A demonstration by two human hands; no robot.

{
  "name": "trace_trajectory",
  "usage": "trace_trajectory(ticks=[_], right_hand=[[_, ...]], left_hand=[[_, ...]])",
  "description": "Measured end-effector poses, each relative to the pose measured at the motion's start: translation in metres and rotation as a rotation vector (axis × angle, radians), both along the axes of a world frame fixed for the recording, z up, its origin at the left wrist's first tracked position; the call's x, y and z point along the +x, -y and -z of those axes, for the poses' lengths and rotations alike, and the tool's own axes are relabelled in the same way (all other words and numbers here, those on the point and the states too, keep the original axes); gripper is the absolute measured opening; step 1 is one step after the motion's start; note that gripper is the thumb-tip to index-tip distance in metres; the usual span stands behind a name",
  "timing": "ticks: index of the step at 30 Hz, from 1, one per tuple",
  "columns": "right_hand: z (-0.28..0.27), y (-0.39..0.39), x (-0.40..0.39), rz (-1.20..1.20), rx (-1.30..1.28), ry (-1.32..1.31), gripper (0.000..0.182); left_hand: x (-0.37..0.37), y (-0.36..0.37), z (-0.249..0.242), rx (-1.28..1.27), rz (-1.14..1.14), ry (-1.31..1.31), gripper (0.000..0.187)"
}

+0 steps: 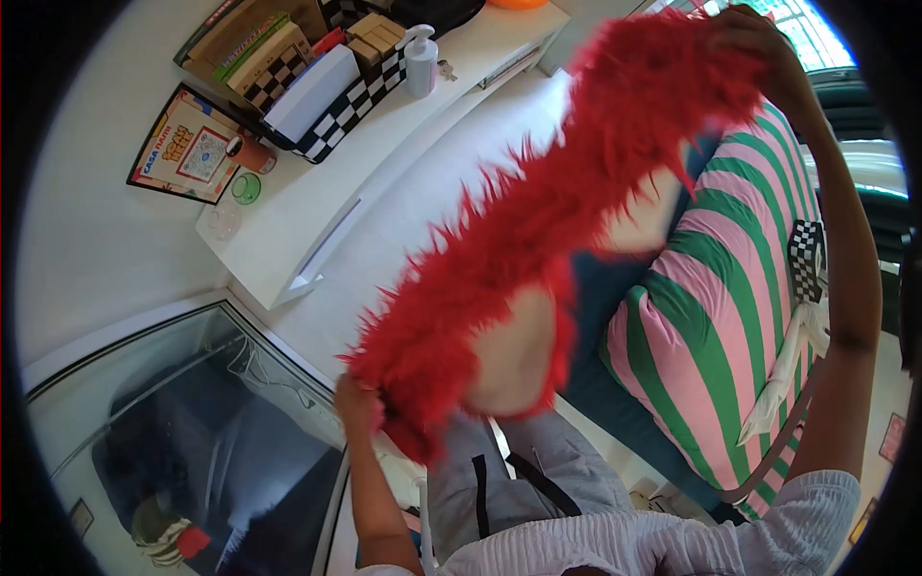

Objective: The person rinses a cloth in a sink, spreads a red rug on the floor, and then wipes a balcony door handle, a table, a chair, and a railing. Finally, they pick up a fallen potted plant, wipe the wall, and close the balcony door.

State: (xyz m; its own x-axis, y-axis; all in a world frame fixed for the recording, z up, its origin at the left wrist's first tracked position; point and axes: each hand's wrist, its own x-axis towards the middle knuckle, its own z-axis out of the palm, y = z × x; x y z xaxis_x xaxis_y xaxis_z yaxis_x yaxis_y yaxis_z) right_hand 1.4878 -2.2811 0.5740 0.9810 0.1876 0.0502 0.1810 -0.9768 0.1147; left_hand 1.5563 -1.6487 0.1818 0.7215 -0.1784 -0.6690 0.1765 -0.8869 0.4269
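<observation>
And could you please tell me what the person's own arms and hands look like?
The left hand and right hand are ungloved. The right arm has a short, pale, crinkled sleeve ending above the elbow; the left sleeve barely shows.

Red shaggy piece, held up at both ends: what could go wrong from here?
The left grip has just one end of the red shaggy piece; if it slips, that end may drop onto the grey trousers. A wide swing toward the white desk might knock the pump bottle standing on it.
</observation>
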Motion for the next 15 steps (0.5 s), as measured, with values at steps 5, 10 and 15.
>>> trace_trajectory(ticks=[5,10,15], right_hand=[[0.110,0.171,-0.018,0.187,0.210,0.072,0.027],[0.171,0.285,-0.048,0.568,-0.131,0.082,0.031],[0.267,0.323,-0.065,0.891,-0.754,-0.375,0.033]], left_hand=[[0.033,0.027,-0.038,-0.027,0.186,0.330,0.038],[0.012,0.142,0.014,-0.114,0.425,0.207,0.045],[-0.058,0.268,0.095,-0.671,0.283,-0.296,0.065]])
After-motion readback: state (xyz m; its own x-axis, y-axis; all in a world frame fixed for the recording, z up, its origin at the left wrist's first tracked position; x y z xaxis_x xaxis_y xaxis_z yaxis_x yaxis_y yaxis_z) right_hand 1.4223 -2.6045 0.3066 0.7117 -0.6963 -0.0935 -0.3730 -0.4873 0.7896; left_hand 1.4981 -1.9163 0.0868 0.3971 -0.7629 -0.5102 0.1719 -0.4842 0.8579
